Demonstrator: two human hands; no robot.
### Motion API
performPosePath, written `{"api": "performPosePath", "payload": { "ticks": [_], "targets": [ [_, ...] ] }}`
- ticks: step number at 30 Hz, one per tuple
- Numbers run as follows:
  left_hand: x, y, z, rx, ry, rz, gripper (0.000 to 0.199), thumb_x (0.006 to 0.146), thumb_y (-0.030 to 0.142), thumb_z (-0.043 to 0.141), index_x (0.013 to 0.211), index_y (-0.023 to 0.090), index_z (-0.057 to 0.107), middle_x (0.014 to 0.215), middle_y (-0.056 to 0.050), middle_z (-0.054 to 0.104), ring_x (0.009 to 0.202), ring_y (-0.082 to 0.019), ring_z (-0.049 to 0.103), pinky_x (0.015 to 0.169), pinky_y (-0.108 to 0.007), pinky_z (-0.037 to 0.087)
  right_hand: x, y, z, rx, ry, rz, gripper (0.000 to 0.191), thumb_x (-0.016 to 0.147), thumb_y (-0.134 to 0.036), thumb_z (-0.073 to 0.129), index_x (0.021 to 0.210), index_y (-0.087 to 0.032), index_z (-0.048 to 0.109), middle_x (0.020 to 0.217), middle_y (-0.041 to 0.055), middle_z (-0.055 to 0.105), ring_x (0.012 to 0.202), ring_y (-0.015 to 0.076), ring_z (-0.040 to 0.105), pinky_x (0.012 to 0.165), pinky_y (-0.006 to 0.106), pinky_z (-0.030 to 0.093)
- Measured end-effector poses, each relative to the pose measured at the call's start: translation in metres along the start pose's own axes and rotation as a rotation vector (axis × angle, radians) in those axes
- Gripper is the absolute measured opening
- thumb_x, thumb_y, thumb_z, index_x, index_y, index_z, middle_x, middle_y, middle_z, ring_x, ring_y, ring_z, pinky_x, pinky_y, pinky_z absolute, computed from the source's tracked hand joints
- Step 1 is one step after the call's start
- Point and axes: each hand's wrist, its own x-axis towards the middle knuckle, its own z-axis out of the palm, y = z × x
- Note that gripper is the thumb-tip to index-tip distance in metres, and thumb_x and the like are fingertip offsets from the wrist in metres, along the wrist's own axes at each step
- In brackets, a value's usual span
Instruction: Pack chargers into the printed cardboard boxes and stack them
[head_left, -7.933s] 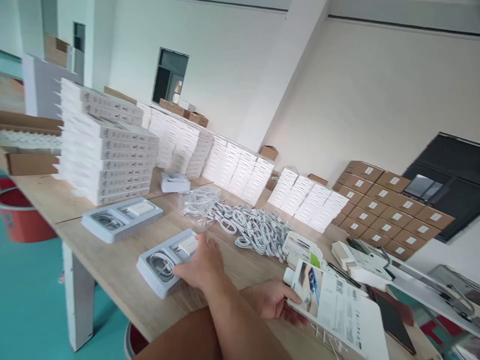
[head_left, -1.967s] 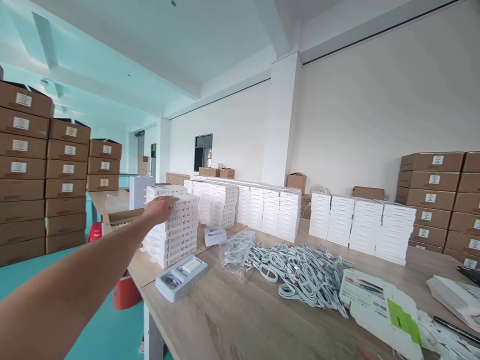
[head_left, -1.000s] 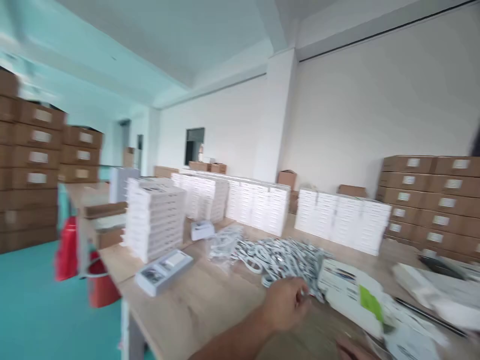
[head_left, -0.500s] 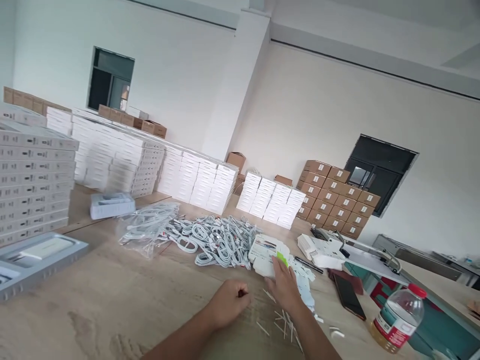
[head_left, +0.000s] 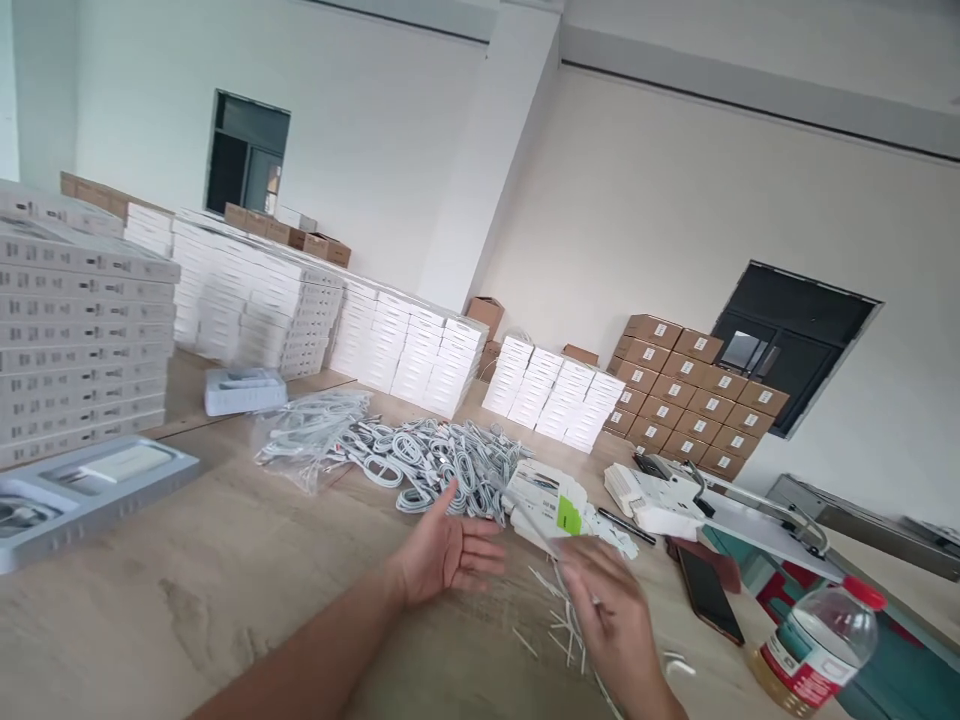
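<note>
My left hand [head_left: 454, 555] is open, palm turned up, with its fingers stretched toward the middle and nothing in it. My right hand [head_left: 604, 590] is closed on a thin pale sheet [head_left: 534, 520], seen nearly edge-on and blurred; its exact kind I cannot make out. Behind the sheet lies a flat white printed carton [head_left: 536, 490] with a green patch. A heap of coiled grey-white cables [head_left: 442, 460] spreads beyond my left hand. Thin white sticks [head_left: 559, 635] are scattered on the table beside my right hand.
A clear bag of cables [head_left: 311, 435] lies left of the heap. An open grey tray [head_left: 112, 490] sits at far left before stacked white boxes [head_left: 82, 340]. At right are a pen [head_left: 627, 525], a phone [head_left: 709, 595] and a red-capped bottle [head_left: 817, 640].
My left hand has opened from a loose fist and turned palm up. My right hand has drawn back from the carton, lifting the thin pale sheet off the table.
</note>
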Motion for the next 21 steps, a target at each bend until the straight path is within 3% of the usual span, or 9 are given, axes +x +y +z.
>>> {"api": "performPosePath", "payload": {
  "ticks": [3,7,11,14,18,21],
  "targets": [
    [-0.016,0.011,0.001,-0.159,-0.091,0.070,0.080,0.075,0.081,0.044,0.109,0.012,0.067,0.098,-0.015,0.076,0.091,-0.032,0.071,0.075,-0.040,0.053,0.008,-0.033,-0.002,0.164,-0.252,-0.113,0.033,0.090,-0.023,0.060,0.121,-0.030,0.068,0.118,0.0063,0.072,0.107,0.0244,0.066,0.089,0.039,0.055],
    [-0.023,0.018,0.003,-0.231,-0.030,0.072,0.061,0.078,0.062,0.055,0.110,0.012,0.068,0.093,-0.012,0.078,0.092,-0.034,0.072,0.082,-0.041,0.053,0.009,-0.044,0.002,0.312,-0.295,-0.060,0.028,0.087,-0.032,0.068,0.115,-0.028,0.072,0.119,0.0047,0.072,0.110,0.0233,0.066,0.098,0.038,0.051],
    [-0.018,0.018,-0.003,-0.164,0.070,-0.120,0.039,0.069,0.039,0.064,0.096,0.011,0.071,0.079,-0.011,0.078,0.080,-0.033,0.073,0.074,-0.040,0.056,0.007,-0.039,0.004,0.394,-0.311,-0.027,0.025,0.082,-0.042,0.073,0.104,-0.030,0.075,0.114,0.0022,0.074,0.109,0.0216,0.067,0.101,0.037,0.049],
    [-0.016,0.013,-0.005,-0.060,0.075,-0.235,0.031,0.061,0.027,0.067,0.085,0.008,0.072,0.075,-0.014,0.077,0.070,-0.029,0.073,0.067,-0.035,0.056,0.006,-0.030,0.003,0.386,-0.245,0.064,0.038,0.081,-0.051,0.072,0.113,-0.030,0.072,0.126,0.0039,0.069,0.121,0.0242,0.059,0.105,0.041,0.046],
    [-0.019,-0.001,0.007,0.070,-0.034,-0.293,0.033,0.058,0.020,0.071,0.088,0.006,0.072,0.082,-0.015,0.078,0.073,-0.027,0.074,0.069,-0.033,0.056,0.003,-0.003,0.003,0.213,-0.183,0.307,0.046,0.096,-0.039,0.052,0.140,-0.025,0.052,0.147,0.0092,0.051,0.138,0.0277,0.042,0.113,0.050,0.037],
    [-0.021,-0.009,0.017,0.155,-0.053,-0.259,0.035,0.058,0.016,0.070,0.092,0.007,0.073,0.083,-0.014,0.079,0.074,-0.028,0.073,0.069,-0.035,0.056,-0.002,0.014,0.006,0.197,-0.304,0.398,0.045,0.094,-0.029,0.050,0.139,-0.024,0.053,0.137,0.0094,0.060,0.126,0.0276,0.055,0.103,0.045,0.046]
  ]
}}
